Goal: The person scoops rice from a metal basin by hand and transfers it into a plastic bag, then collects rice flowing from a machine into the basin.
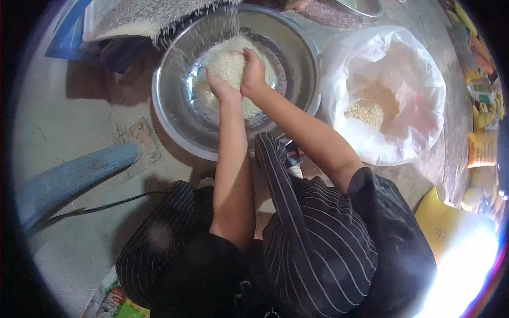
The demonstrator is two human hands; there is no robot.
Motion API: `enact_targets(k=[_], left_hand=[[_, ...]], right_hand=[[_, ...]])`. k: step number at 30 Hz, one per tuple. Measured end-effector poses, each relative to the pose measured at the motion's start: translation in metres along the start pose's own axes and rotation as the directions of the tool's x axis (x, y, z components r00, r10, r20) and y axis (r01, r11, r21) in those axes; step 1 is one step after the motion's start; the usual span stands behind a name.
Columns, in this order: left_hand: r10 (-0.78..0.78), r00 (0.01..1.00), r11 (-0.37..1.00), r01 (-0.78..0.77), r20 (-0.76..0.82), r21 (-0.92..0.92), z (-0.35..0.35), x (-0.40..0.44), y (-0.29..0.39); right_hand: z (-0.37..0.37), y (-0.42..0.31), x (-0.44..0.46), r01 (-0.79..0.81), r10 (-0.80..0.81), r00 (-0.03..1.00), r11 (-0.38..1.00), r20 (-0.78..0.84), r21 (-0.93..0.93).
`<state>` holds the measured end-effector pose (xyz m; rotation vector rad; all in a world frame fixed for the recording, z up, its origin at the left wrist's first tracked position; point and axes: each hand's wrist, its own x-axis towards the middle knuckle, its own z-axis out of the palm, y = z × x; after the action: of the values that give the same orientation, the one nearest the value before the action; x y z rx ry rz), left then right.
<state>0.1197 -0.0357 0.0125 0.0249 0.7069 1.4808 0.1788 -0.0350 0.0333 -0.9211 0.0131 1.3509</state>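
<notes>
Where small, white, rice-like grains (pixel 229 68) heap inside the wide, round, silvery metal basin (pixel 302 69), the left hand (pixel 220 87) and right hand (pixel 254 71) cup together, half open, cradling some, probably so few slip between; a translucent white plastic bag (pixel 389 150) stands to the right.

Black shirt (pixel 400 225), black pinstriped trousers (pixel 323 238)
</notes>
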Motion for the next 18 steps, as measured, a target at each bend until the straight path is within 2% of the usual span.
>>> enact_targets(k=[1,4,5,6,8,10,12,16,18], left_hand=[[0.066,0.998,0.997,-0.066,0.014,0.032,0.008,-0.011,0.0],[0.093,0.995,0.994,-0.096,0.04,0.06,0.004,-0.014,-0.005],[0.081,0.997,0.991,-0.079,-0.012,0.104,0.014,-0.025,-0.003],[0.068,0.998,0.993,-0.067,-0.006,0.101,0.015,-0.034,-0.004],[0.141,0.99,0.966,-0.14,0.009,0.218,0.023,-0.042,-0.003],[0.118,0.992,0.974,-0.108,-0.037,0.199,0.035,-0.048,-0.001],[0.153,0.988,0.978,-0.149,-0.017,0.145,0.04,-0.058,-0.002],[0.116,0.993,0.983,-0.112,-0.016,0.144,0.061,-0.079,-0.005],[0.086,0.996,0.99,-0.09,0.039,0.113,0.079,-0.089,-0.008]], right_hand=[[0.002,-0.005,-0.006,-0.075,0.07,0.992,0.996,0.101,0.041],[0.0,-0.015,-0.024,-0.015,0.013,0.997,1.0,0.071,0.022],[-0.002,-0.012,-0.022,0.001,-0.003,1.0,0.994,0.021,0.11],[-0.005,-0.014,-0.024,0.014,-0.016,1.0,0.994,0.014,0.108],[-0.007,-0.015,-0.028,-0.025,0.026,1.0,0.988,-0.001,0.153],[-0.009,-0.016,-0.028,-0.017,0.022,0.999,0.986,-0.03,0.163],[-0.009,-0.027,-0.038,-0.133,0.112,0.989,0.956,0.094,0.262],[-0.008,-0.047,-0.051,-0.067,0.062,0.998,0.975,0.03,0.213],[-0.002,-0.066,-0.064,-0.063,0.052,0.997,0.962,0.048,0.267]])
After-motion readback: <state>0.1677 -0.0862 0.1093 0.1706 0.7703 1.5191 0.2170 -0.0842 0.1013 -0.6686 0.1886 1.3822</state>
